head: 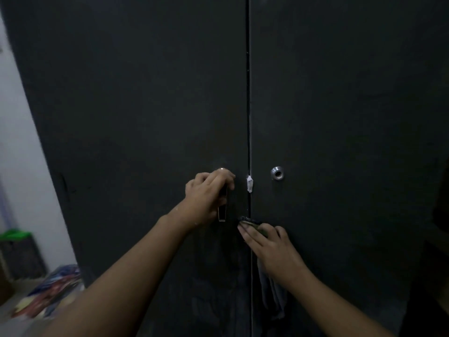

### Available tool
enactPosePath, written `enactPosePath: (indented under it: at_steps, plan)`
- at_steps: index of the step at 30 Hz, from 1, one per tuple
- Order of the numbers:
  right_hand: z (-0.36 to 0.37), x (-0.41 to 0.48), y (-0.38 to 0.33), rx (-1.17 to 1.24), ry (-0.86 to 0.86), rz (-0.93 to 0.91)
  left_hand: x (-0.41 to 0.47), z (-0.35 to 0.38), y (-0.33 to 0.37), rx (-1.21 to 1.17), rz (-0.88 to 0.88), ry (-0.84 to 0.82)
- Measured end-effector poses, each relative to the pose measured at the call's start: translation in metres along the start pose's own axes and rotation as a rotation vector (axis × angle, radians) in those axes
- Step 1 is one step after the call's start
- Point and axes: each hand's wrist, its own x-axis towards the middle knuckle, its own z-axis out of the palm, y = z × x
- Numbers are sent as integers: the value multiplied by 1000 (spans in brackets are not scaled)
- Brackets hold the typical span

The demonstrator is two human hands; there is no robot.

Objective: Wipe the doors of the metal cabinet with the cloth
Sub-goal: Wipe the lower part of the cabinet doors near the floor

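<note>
The cloth [271,293] lies across the seam between the left door [133,105] and the right door [340,105], pressed flat under the right hand's [269,246] straight fingers, its tail hanging down. The left hand [206,195] grips the handle [223,212] just above. A lock [277,173] sits near.

cabinet doors [133,105]: dark painted metal, matt, smooth | handle [222,212], centre: bright metal, glossy | lock ring [277,173], right of centre: polished metal | cloth [272,295], lower centre: soft grey fabric, matt, creased | scrap [250,184], centre: white, papery | packets [53,290], lower left: glossy print
</note>
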Motion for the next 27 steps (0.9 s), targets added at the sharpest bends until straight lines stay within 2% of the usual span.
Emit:
enactPosePath:
  at_steps: [6,10,12,15,18,20,25,27]
  plan:
    - [3,1,-10,35,0,-51,-49,-2,-24,1,-109,2]
    - [23,4,-34,-40,-46,-258,-97,9,-54,46,-222,193]
    - [30,11,-47,-47,6,-325,-117,14,-74,53,-301,278]
    - [21,37,-61,48,167,-203,-138,14,-107,10,-394,353]
    - [14,64,-87,86,245,-100,-149,23,-129,-33,-371,330]
    - [24,73,-106,44,209,-145,-157,36,-138,-63,-378,376]
    - [73,58,-137,-92,-58,-447,-186,82,-161,-107,-461,555]
    - [87,51,-139,-135,-98,-528,-199,96,-175,-115,-501,584]
